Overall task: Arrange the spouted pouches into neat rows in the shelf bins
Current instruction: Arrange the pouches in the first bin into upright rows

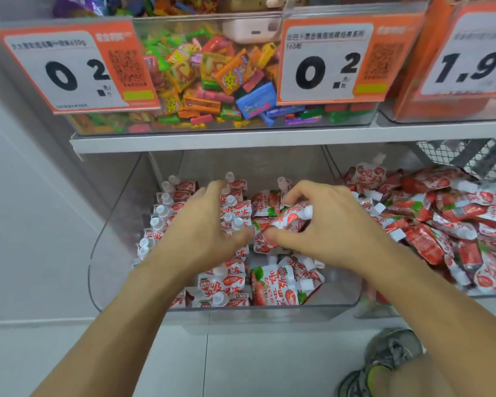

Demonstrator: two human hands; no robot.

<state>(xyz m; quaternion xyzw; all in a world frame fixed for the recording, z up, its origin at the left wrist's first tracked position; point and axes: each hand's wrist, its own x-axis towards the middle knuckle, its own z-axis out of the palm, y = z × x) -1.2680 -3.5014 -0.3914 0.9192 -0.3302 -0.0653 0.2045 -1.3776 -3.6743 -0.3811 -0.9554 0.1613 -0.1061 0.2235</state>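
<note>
- Red-and-white spouted pouch (287, 220) pinched in right hand (324, 224), above mid-bin.
- Left hand (204, 224) curled over upright row (161, 216), steadying; grip unclear.
- Clear bin (109, 247) roughly half rowed; front pouches (272, 285) loose.
- Neighbouring bin's heap (441, 224) untouched.

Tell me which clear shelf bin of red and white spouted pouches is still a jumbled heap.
The right-hand clear bin: its pouches lie piled every way.
</note>
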